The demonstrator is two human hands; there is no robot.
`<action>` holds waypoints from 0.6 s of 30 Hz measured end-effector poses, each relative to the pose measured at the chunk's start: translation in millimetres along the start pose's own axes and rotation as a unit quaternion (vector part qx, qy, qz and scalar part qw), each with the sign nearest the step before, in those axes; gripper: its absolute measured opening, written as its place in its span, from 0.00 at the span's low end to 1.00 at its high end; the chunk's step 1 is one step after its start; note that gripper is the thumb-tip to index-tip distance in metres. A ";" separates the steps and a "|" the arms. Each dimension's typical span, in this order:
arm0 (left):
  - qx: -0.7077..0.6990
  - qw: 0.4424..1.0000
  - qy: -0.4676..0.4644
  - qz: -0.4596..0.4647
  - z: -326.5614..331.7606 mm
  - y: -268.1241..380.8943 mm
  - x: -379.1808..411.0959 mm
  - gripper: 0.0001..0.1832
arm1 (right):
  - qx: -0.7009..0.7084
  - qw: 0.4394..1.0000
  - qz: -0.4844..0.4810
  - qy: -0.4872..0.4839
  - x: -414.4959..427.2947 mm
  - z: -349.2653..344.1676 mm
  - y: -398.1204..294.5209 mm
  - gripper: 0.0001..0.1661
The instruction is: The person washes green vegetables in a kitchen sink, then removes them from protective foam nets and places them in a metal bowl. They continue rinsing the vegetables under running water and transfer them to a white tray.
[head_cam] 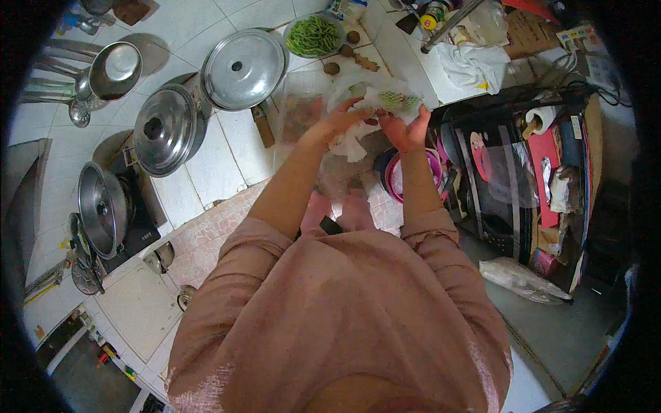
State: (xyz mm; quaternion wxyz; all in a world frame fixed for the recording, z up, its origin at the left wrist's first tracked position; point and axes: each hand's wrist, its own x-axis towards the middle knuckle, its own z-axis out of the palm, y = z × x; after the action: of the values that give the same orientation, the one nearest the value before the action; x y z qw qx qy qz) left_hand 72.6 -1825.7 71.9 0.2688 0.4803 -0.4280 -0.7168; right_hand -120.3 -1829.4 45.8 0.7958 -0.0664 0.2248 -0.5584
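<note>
Both my hands are on a thin, translucent plastic bag above the front edge of the tiled counter. My left hand grips its near left side. On the right, my right hand pinches the bag with the thumb raised along its edge. A green netted pattern shows on the bag's right part; I cannot tell what it is. Left of the bag lies a clear plastic package with reddish contents. Beyond the hands stands a bowl of cut green beans, beside several round brown items.
A lidded steel pot, a large metal lid and a wooden-handled knife occupy the counter at left. A steel basin sits on a black cooktop. Below my right forearm stands a pink-rimmed bucket, near a crowded shelf.
</note>
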 end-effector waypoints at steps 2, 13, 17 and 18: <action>-0.180 0.983 -0.019 -0.002 -1.6 -6.0 8.9 0.31 | 0.051 0.998 -0.038 0.011 5.7 5.0 -0.3 0.39; -0.134 0.978 0.159 0.016 25.6 23.8 -19.1 0.31 | 0.017 0.993 0.088 -0.082 4.8 8.0 -35.2 0.28; -0.178 0.951 0.251 0.010 15.2 -2.8 -6.4 0.27 | 0.081 0.978 0.138 -0.131 9.9 -6.1 -48.7 0.27; -0.214 0.953 0.213 0.001 3.0 -16.9 1.0 0.28 | 0.081 0.977 0.141 -0.138 9.5 -4.5 -49.6 0.27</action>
State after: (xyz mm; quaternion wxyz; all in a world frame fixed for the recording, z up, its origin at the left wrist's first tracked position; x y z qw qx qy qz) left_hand 69.8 -1817.2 57.2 0.4508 0.5528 -0.1978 -0.6724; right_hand -162.2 -1855.7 56.8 0.8928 -0.0456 0.0739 -0.4421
